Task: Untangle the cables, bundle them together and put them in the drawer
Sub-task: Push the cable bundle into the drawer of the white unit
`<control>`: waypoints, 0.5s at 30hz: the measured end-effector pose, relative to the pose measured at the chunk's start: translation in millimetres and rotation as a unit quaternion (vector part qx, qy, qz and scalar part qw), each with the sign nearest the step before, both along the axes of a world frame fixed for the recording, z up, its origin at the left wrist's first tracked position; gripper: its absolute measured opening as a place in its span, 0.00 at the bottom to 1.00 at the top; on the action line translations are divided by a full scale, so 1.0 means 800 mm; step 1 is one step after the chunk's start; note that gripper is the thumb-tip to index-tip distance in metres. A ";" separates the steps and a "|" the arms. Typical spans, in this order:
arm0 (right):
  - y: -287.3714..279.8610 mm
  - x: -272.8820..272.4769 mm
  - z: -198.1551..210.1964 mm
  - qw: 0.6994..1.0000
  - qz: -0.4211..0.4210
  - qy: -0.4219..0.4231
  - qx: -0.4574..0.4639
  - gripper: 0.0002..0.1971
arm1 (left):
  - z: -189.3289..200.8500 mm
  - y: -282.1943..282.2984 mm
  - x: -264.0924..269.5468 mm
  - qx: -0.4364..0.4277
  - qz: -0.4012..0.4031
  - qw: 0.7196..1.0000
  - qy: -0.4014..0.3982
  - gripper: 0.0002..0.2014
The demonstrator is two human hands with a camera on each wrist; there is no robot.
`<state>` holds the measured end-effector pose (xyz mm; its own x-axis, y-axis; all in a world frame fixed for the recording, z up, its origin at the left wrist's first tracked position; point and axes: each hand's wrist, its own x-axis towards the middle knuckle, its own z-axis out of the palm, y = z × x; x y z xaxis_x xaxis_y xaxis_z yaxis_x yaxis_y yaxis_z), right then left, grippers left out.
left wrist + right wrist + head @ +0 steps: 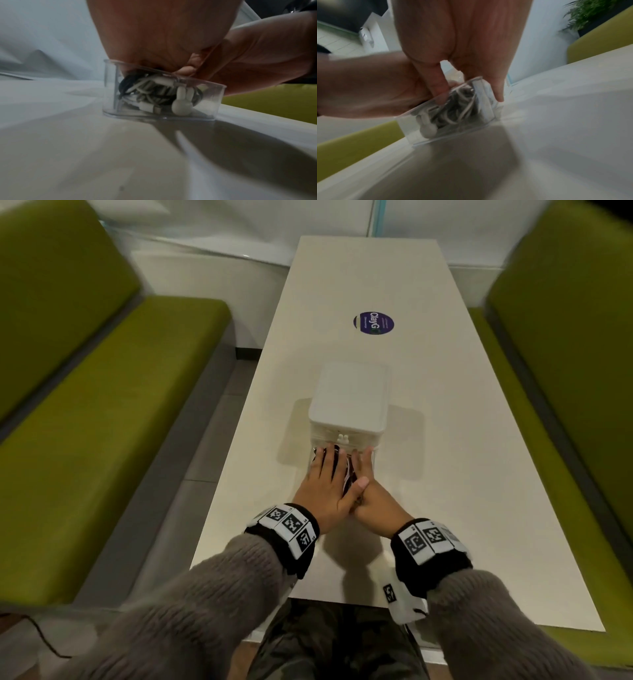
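Observation:
A bundle of black and white cables (145, 93) lies inside the clear drawer (212, 102), which is pulled out of the white drawer box (349, 402) toward me. My left hand (325, 470) lies flat on top of the cables (347, 474), fingers straight, pressing them down. My right hand (363, 470) reaches along the drawer's right side with straight fingers, and its thumb (440, 94) dips into the drawer (488, 115) onto the cables (457, 112). A white rabbit-shaped knob (181, 105) sits on the drawer front. The hands hide most of the bundle from above.
The box stands mid-way along a long white table (445, 440) with a round purple sticker (373, 323) farther back. Green benches (102, 422) flank the table on both sides. The table's near edge is just below my wrists.

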<state>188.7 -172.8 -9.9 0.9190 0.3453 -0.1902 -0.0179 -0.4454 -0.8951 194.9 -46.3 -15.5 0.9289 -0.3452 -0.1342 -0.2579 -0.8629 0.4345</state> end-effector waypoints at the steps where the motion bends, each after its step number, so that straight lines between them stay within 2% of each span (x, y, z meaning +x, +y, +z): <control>1: -0.006 0.001 0.001 1.000 -0.006 0.009 0.005 0.55 | -0.002 -0.001 0.000 0.021 -0.002 1.000 -0.009 0.57; 3: -0.020 0.004 0.007 0.997 -0.065 0.025 0.045 0.47 | -0.006 -0.004 -0.002 0.069 -0.012 0.997 -0.034 0.54; 5: -0.031 0.008 0.023 0.979 -0.178 0.000 0.098 0.38 | -0.010 -0.004 -0.003 0.096 -0.016 0.994 -0.046 0.49; 7: -0.033 0.013 0.044 0.958 -0.262 -0.108 0.049 0.30 | -0.012 -0.003 -0.002 0.107 -0.019 0.993 -0.047 0.47; 8: -0.033 0.014 0.057 0.949 -0.264 -0.170 -0.002 0.27 | -0.013 -0.003 -0.001 0.112 -0.020 0.992 -0.046 0.46; 10: -0.033 0.022 0.073 0.938 -0.192 -0.261 -0.125 0.30 | -0.013 -0.004 -0.001 0.116 -0.016 0.992 -0.047 0.45; 11: -0.033 0.028 0.075 0.933 -0.133 -0.273 -0.193 0.32 | -0.012 -0.005 -0.001 0.119 -0.012 0.992 -0.049 0.44; 13: -0.032 0.041 0.068 0.925 -0.050 -0.239 -0.292 0.35 | -0.010 -0.005 -0.001 0.135 -0.003 0.989 -0.058 0.42; 15: -0.029 0.047 0.056 0.926 -0.035 -0.217 -0.307 0.32 | -0.010 -0.006 0.001 0.153 0.005 0.986 -0.063 0.40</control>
